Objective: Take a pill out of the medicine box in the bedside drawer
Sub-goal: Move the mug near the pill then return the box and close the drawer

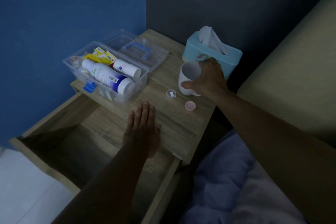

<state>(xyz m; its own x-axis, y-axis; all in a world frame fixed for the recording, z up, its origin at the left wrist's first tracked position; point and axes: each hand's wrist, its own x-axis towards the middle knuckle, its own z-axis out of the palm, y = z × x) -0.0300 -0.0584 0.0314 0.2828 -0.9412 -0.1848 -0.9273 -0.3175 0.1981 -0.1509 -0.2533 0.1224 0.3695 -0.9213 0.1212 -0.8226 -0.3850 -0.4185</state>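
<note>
The clear plastic medicine box [140, 80] stands open on the wooden bedside table [174, 123], its lid [138, 49] with a blue handle folded back behind it. White bottles and a yellow packet lie inside. A small clear pot [171, 94] holding two white pills sits on the tabletop, and its pink cap [190, 105] lies to the right of it. My right hand [209, 78] wraps around a white cup [188, 76] just right of the pot. My left hand [141, 129] rests flat on the table's front edge, fingers spread, holding nothing.
The drawer [76, 151] below the tabletop is pulled out toward me, its inside dark. A light blue tissue box [212, 54] stands behind the cup. A bed with pale bedding [245, 178] and a beige headboard [291, 78] lies to the right. Blue wall on the left.
</note>
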